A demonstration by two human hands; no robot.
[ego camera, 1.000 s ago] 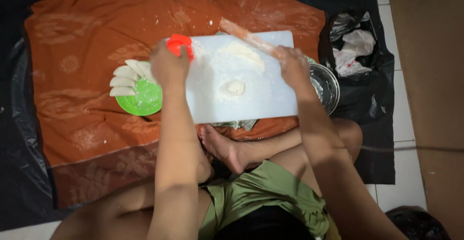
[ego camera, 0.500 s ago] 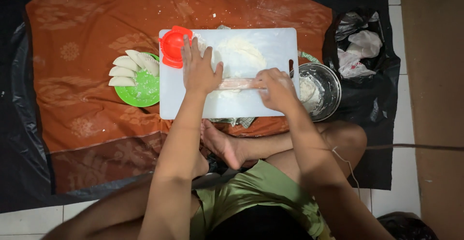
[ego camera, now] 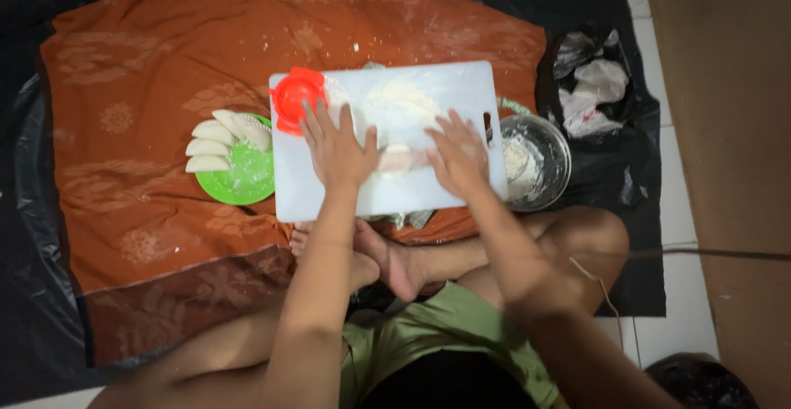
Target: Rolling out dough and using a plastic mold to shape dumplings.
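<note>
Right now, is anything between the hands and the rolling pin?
No. Both hands, left hand and right hand, lie flat right on the rolling pin, over dough on the white cutting board.

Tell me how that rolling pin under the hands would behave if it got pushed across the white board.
The rolling pin lies flat under the left hand and right hand, so a push would probably make it roll rather than slide. It looks stiff. Flour dusts the white cutting board, so it may skid a little.
</note>
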